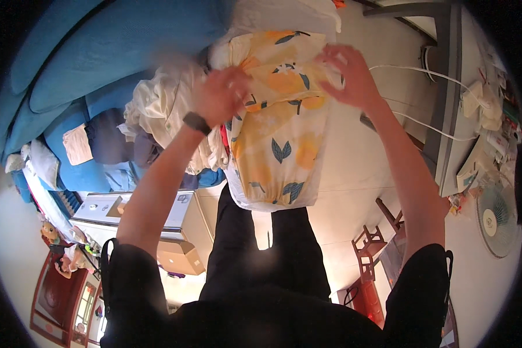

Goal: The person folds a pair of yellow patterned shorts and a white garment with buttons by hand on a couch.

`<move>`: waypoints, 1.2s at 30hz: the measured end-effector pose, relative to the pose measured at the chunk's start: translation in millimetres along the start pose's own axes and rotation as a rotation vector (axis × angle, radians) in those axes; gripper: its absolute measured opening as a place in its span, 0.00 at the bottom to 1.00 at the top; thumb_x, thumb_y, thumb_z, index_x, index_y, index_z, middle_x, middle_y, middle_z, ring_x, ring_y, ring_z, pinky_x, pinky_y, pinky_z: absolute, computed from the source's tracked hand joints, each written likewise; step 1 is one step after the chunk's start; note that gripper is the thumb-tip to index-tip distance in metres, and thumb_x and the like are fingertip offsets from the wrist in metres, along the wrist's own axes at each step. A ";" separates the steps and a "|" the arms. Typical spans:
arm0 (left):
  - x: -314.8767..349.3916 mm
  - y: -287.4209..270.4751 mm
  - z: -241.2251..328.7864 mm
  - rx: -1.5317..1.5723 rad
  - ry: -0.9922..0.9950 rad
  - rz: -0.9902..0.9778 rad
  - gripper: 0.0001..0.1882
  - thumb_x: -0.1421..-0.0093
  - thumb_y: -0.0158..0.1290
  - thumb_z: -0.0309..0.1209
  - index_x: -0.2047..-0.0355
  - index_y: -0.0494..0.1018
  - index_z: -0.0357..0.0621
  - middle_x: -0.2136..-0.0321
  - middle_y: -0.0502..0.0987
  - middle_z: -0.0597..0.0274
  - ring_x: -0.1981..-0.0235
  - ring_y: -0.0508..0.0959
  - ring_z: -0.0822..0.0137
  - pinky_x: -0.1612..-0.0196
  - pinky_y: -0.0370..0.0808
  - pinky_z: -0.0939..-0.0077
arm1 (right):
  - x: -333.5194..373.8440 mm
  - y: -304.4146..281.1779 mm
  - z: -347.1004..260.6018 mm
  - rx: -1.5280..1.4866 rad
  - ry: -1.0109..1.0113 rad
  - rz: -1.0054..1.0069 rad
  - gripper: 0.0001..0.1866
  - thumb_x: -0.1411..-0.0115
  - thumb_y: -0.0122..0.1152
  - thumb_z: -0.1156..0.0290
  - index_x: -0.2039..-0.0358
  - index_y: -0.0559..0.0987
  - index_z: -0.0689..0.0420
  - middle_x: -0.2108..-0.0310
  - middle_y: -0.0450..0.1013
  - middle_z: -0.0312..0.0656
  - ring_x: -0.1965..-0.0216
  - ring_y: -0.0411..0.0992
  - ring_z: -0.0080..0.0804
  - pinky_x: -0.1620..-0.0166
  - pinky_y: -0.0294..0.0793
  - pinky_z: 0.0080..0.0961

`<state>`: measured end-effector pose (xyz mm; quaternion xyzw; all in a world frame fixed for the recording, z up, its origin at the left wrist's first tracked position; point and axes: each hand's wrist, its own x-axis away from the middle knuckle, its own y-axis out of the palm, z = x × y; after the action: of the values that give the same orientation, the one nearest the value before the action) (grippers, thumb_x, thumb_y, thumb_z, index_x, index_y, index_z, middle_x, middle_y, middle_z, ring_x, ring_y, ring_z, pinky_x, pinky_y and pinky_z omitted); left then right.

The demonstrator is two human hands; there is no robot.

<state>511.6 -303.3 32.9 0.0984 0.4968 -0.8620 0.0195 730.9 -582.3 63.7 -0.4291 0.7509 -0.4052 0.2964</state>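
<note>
**Both hands on a yellow leaf-print garment held over the lap**

A soft yellow and white cloth garment printed with dark blue leaves and orange shapes (281, 124) hangs in front of the person, held up by its upper part, with its gathered lower hem dropping in front of the black trousers (267, 255). The left hand (220, 95) is blurred; its grip is closed around the garment's upper left edge, fingers curled into the fabric. A dark band (196, 123) sits on that wrist. The right hand (348, 72) pinches the upper right edge of the same garment, fingertips pressed together on a fold of cloth.

Just left of the garment, and partly behind the left hand, lies a heap of crumpled cream-white laundry (156, 110) mixed with dark navy pieces (107, 139). The heap rests on a blue upholstered sofa (98, 52), which fills the upper left of the view.

To the right, the pale tiled floor (359, 174) runs to a grey worktop (449, 110) carrying white cables (423, 72) and small clutter. A white round fan (496, 217) stands at the right edge. Lower down, a red wooden stool (370, 246) sits on the floor. On the left side, a white appliance box (107, 211) and a brown cardboard box (180, 255) lie near the person's left arm.
</note>
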 end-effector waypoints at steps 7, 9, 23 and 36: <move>13.4 12.1 -1.2 -0.141 0.013 -0.103 0.21 0.43 0.60 0.34 0.48 0.74 0.55 0.45 0.76 0.60 0.47 0.77 0.57 0.43 0.70 0.53 | 31.2 6.5 -0.7 0.188 -0.007 -0.125 0.27 0.51 0.65 0.76 0.48 0.78 0.46 0.44 0.72 0.37 0.42 0.68 0.40 0.38 0.65 0.41; 1.0 13.0 -2.1 0.159 -0.267 0.007 0.18 0.41 0.58 0.33 0.50 0.75 0.52 0.51 0.78 0.58 0.52 0.78 0.57 0.47 0.73 0.58 | 25.4 11.4 8.7 0.186 0.058 -0.043 0.22 0.47 0.64 0.74 0.50 0.80 0.47 0.47 0.75 0.38 0.45 0.71 0.40 0.40 0.68 0.40; -47.6 45.2 -80.1 0.383 -0.858 0.072 0.26 0.42 0.63 0.51 0.60 0.81 0.37 0.64 0.84 0.56 0.66 0.81 0.62 0.61 0.75 0.70 | -45.4 35.7 46.3 -0.269 0.545 0.010 0.27 0.46 0.70 0.57 0.48 0.77 0.52 0.65 0.75 0.39 0.66 0.74 0.32 0.58 0.76 0.32; -65.0 30.2 -80.2 0.975 -1.088 -0.305 0.30 0.45 0.70 0.35 0.45 0.74 0.37 0.53 0.81 0.59 0.55 0.82 0.65 0.52 0.79 0.68 | -55.2 40.8 50.7 -0.363 0.758 -0.109 0.31 0.53 0.77 0.62 0.48 0.79 0.56 0.59 0.80 0.43 0.60 0.79 0.34 0.54 0.78 0.30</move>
<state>591.3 -253.7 -19.7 -0.4144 -0.0134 -0.9048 0.0970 779.8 -539.1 8.7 -0.3342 0.8420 -0.4108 -0.1029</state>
